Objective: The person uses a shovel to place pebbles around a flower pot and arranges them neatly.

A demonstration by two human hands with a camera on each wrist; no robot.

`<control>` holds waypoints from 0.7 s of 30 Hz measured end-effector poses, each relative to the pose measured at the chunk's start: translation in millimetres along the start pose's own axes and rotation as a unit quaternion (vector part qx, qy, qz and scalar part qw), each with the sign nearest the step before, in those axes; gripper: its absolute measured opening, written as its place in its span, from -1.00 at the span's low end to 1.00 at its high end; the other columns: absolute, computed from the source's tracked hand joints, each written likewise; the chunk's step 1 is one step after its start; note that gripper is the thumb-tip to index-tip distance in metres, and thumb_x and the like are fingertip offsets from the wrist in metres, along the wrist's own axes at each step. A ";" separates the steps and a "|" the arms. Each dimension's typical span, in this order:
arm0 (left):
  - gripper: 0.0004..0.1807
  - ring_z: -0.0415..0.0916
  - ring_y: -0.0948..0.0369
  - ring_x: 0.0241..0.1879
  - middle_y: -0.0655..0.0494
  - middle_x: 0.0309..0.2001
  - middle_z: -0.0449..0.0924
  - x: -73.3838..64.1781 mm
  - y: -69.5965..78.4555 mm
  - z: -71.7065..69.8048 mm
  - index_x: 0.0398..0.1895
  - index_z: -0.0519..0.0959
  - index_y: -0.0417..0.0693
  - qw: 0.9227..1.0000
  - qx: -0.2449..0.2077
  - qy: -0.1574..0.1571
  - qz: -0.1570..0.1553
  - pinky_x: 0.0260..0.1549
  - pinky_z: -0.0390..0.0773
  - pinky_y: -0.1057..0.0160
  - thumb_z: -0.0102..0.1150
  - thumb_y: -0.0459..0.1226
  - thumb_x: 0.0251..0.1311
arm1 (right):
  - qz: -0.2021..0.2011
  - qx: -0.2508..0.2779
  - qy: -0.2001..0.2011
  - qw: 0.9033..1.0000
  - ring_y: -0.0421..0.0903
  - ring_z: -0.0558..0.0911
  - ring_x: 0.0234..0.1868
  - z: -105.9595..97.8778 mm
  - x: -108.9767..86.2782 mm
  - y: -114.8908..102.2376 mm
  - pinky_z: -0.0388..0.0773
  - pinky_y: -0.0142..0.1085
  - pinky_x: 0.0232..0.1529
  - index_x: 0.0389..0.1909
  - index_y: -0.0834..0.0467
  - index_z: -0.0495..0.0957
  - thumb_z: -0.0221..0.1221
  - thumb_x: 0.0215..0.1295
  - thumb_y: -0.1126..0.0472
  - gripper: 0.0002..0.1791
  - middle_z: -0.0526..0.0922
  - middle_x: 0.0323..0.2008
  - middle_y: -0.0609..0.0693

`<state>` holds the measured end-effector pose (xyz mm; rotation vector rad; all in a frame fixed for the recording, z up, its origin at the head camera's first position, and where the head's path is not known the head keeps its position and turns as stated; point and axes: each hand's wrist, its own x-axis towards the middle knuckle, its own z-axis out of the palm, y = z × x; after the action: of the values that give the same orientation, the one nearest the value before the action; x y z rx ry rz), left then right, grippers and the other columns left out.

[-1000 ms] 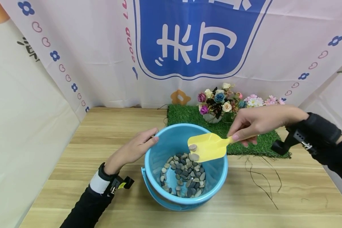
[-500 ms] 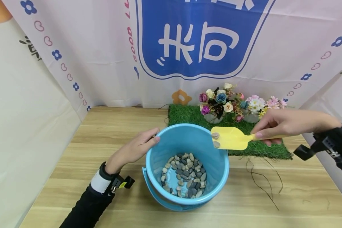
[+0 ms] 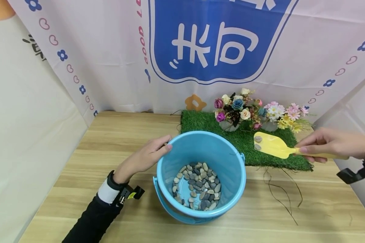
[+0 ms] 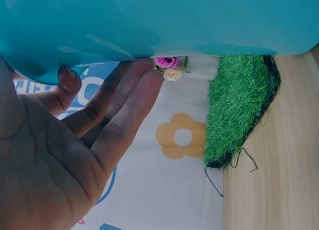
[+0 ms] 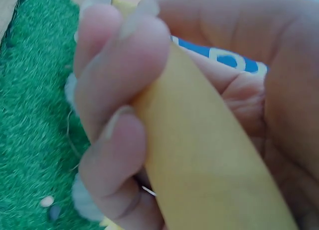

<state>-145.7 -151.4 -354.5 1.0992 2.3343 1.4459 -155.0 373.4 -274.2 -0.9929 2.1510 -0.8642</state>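
Observation:
A blue bucket [image 3: 162,182] stands on the table, with many grey and tan pebbles [image 3: 200,184] on its bottom. My left hand [image 3: 143,157] holds the bucket's left rim, thumb on the upper edge; in the left wrist view its fingers [image 4: 127,110] lie against the outer wall. To the right of the bucket, my right hand [image 3: 331,143] grips a yellow toy shovel [image 3: 272,145] by its handle. Two pebbles [image 3: 258,143] rest near the tip of its blade, above the grass mat. The right wrist view shows fingers curled round the handle [image 5: 199,140].
Behind the bucket lies a green artificial grass mat [image 3: 197,121] bearing flower pots [image 3: 237,108]. In the right wrist view a light pebble [image 5: 47,201] and a dark one [image 5: 54,212] lie over the green. Loose dark threads [image 3: 280,199] are on the wooden table [image 3: 121,135]. A printed cloth [image 3: 115,57] hangs behind.
My right hand has carried the shovel, with two pebbles on it, from above the bucket to the right, out over the mat. My left hand stays on the rim.

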 end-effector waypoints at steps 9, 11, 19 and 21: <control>-0.77 0.55 0.25 -0.47 0.09 -0.46 0.44 0.3 -0.1 0.0 -0.27 0.33 -0.03 1.000 0.004 0.001 -0.003 -0.51 0.63 0.22 -0.31 -0.13 0.45 | 0.089 0.030 0.055 0.994 -0.07 0.44 -0.66 18.5 -22.5 37.3 0.47 -0.22 -0.59 -0.22 0.08 0.56 -0.16 0.45 0.29 -0.71 0.48 -0.60 -0.02; -0.77 0.55 0.25 -0.47 0.09 -0.45 0.44 0.5 -0.1 0.1 -0.27 0.33 -0.03 1.000 0.009 0.001 -0.002 -0.51 0.63 0.22 -0.31 -0.13 0.45 | 0.105 0.034 0.064 0.992 -0.07 0.44 -0.66 23.1 -26.1 46.1 0.47 -0.21 -0.57 -0.29 0.09 0.55 -0.17 0.46 0.26 -0.71 0.47 -0.61 -0.01; -0.77 0.54 0.25 -0.48 0.08 -0.46 0.43 0.7 0.0 0.2 -0.28 0.32 -0.03 1.000 0.013 0.001 -0.001 -0.52 0.63 0.22 -0.31 -0.14 0.45 | 0.167 0.046 0.121 0.978 -0.07 0.46 -0.63 35.8 -39.1 75.6 0.47 -0.26 -0.57 -0.30 0.16 0.54 -0.12 0.45 0.16 -0.71 0.50 -0.58 0.10; -0.77 0.54 0.24 -0.49 0.08 -0.47 0.42 0.7 0.1 0.2 -0.28 0.32 -0.03 1.000 0.013 0.000 -0.002 -0.53 0.63 0.22 -0.31 -0.14 0.45 | 0.177 0.055 0.126 0.975 -0.08 0.46 -0.61 38.0 -40.9 81.7 0.48 -0.27 -0.58 -0.28 0.21 0.54 -0.12 0.45 0.15 -0.70 0.50 -0.56 0.12</control>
<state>-146.1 -150.8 -354.3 1.1006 2.3611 1.4172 -138.6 436.3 -348.8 -0.4416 2.3628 -0.9588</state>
